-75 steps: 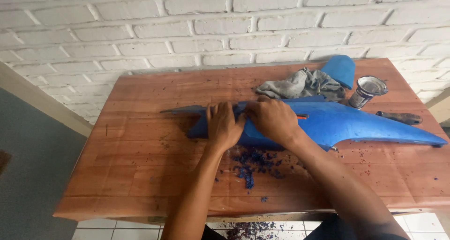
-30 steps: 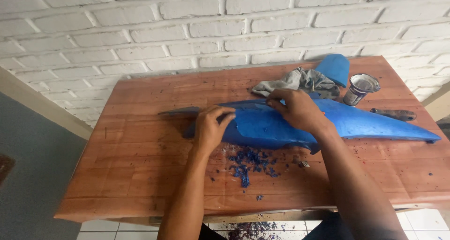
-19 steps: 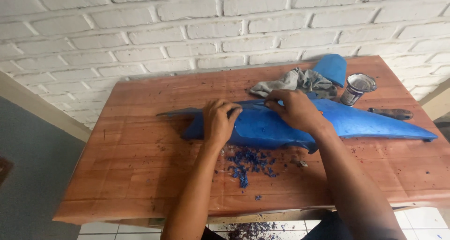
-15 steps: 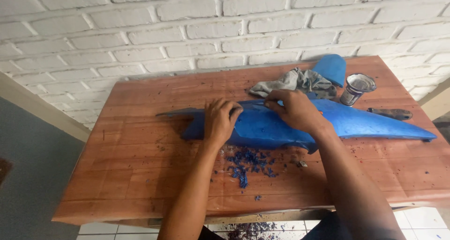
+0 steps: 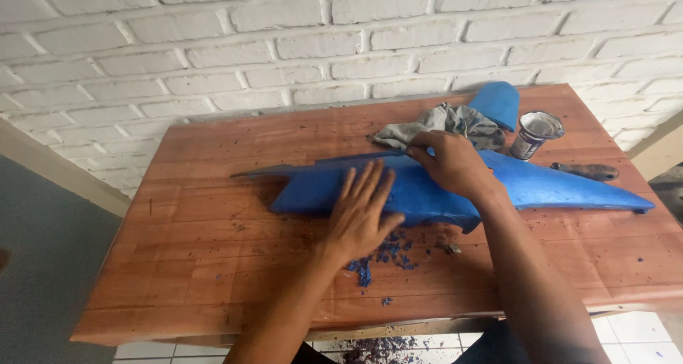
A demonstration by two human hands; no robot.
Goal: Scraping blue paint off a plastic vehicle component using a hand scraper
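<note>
A long blue plastic fairing panel (image 5: 541, 186), glossy and tapering to points at both ends, lies across the reddish wooden table (image 5: 199, 257). The left hand (image 5: 363, 211) presses flat on it, fingers spread, gripping nothing. The right hand (image 5: 448, 163) curls over its upper edge; what it pinches I cannot tell. Blue paint flakes (image 5: 388, 254) litter the planks. Behind: a crumpled grey rag (image 5: 434, 126), a metal tin (image 5: 535, 133), a white-painted brick wall (image 5: 284, 44).
</note>
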